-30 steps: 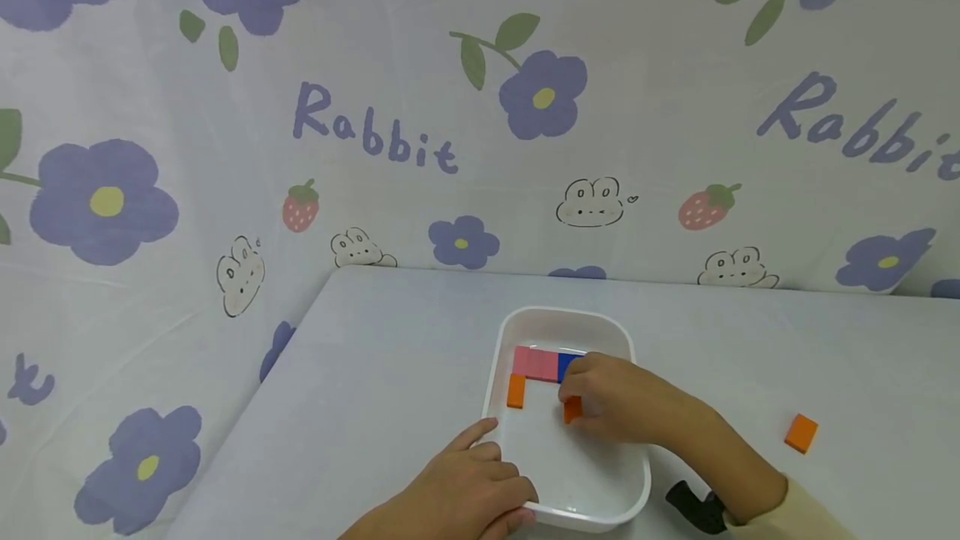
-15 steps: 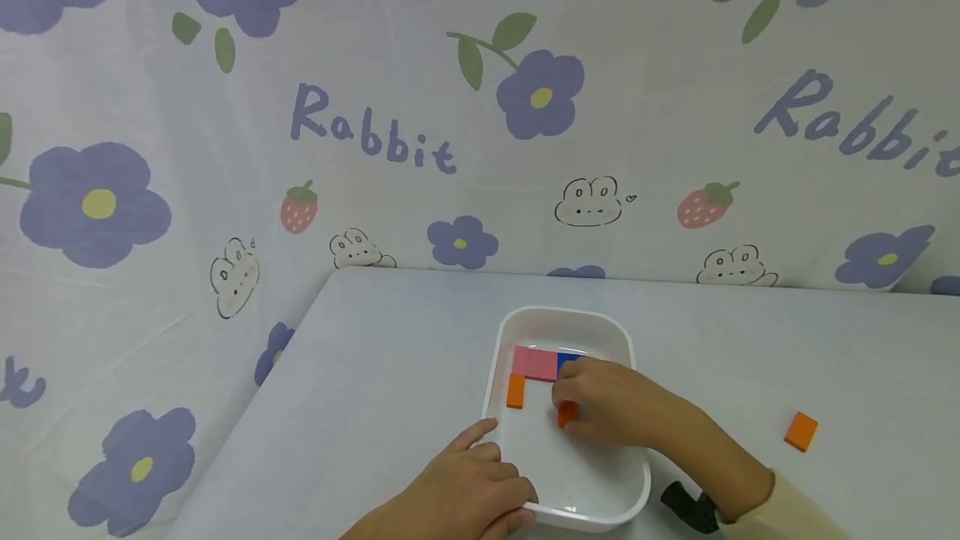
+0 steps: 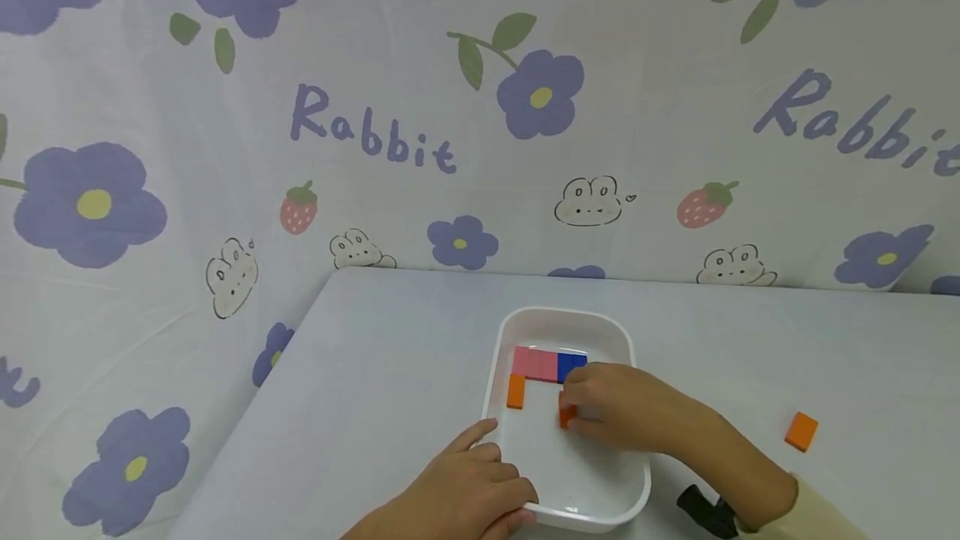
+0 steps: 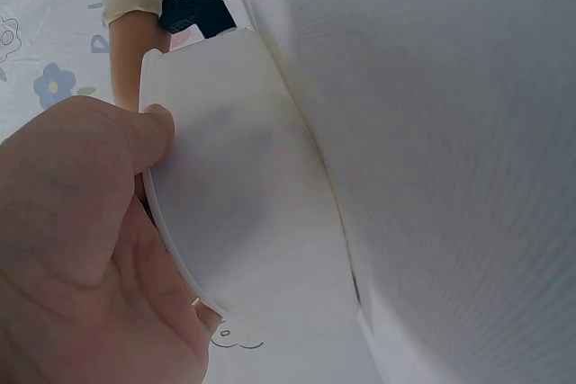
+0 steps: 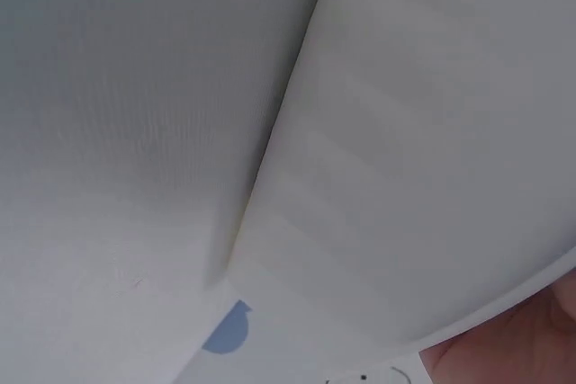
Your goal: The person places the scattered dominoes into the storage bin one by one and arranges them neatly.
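Observation:
A white plastic tray (image 3: 555,477) stands on the table, with a row of pink blocks (image 3: 535,363) and a blue block (image 3: 572,366) toward its far end. Below the row's left end lies one orange block (image 3: 516,391). My right hand (image 3: 626,408) reaches over the tray's right side and pinches another orange block (image 3: 566,412) close over the floor. At the near left corner my left hand (image 3: 468,490) grips the rim; the left wrist view shows its thumb (image 4: 155,137) on the outer wall. In the right wrist view the tray wall (image 5: 405,159) hides most of the right hand.
A separate orange block (image 3: 801,432) lies on the white table (image 3: 390,357) right of the tray. A dark strap (image 3: 705,511) shows below the right forearm. A cloth printed with flowers and rabbits (image 3: 630,90) hangs behind the table.
My right hand moves slightly left, then back right and a little nearer, with the orange block between its fingers. More of the blue block shows now. The left hand stays on the rim.

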{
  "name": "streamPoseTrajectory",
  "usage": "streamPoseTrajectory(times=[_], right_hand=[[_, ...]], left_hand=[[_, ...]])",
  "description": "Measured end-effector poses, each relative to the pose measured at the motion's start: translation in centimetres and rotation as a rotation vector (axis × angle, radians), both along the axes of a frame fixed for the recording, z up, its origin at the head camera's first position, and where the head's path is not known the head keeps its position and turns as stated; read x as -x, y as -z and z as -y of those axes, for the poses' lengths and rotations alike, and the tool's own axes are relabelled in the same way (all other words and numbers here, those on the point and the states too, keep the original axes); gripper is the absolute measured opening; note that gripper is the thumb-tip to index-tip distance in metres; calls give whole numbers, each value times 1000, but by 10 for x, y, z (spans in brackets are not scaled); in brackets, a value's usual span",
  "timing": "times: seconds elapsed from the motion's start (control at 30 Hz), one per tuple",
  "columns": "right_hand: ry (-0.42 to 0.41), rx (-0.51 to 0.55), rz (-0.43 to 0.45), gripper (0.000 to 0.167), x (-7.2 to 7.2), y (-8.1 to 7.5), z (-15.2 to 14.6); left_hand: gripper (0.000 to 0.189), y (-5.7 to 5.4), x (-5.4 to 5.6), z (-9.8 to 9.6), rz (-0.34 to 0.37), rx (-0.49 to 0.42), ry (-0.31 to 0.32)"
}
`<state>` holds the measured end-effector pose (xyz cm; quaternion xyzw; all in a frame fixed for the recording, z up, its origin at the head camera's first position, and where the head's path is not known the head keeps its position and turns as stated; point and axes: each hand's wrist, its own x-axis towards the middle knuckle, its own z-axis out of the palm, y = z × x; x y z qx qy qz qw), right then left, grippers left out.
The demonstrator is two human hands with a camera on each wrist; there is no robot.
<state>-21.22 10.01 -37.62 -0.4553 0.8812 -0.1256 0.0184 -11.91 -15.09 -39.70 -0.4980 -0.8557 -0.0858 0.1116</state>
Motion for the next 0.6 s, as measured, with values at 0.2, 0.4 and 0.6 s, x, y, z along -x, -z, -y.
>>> streamPoseTrajectory(times=[0.2,0.4,0.6], right_hand=[[-46,1,37,12,-12,-4,-1],[-49,-4,41,14,-16,-4,1],[-67,-1,18,14,-17,-3,4]], left_hand=[[20,1,0,0,-14,-3,4],[16,4,0,1,-75,-21,16],[18,4,0,0,-55,-4,9]])
